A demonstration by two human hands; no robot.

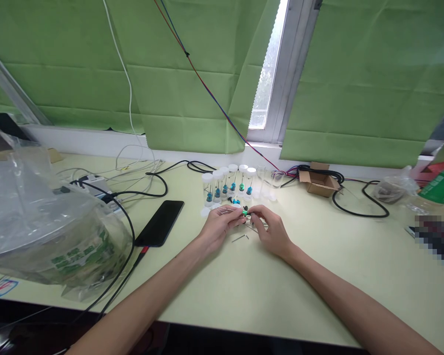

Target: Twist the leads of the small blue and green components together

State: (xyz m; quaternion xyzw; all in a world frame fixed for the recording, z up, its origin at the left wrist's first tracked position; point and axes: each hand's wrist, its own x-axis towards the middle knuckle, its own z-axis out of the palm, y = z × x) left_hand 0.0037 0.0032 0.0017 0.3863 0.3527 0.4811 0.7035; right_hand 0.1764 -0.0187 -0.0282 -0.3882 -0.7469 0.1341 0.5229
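My left hand (pixel 222 223) is closed, pinching a small green part (pixel 244 213) with a thin metal shaft lying along the fingers. Against its right side, the fingertips of my right hand (pixel 268 228) are pressed on a small black piece (pixel 249 214). Just behind the hands lie a small blue part (pixel 236 201) and a black one. A small L-shaped hex key (pixel 240 238) rests on the table in front of the fingers. Several clear tubes with white caps (pixel 217 186) stand in a group beyond, holding blue or green parts with thin shafts.
Left of my arm lies a black phone (pixel 160 223) with a cable (pixel 133 268) near it. A large plastic-wrapped bundle (pixel 55 231) fills the table's left side. At the back are uncapped clear tubes (pixel 261 180), black cables and a small open cardboard box (pixel 320 182).
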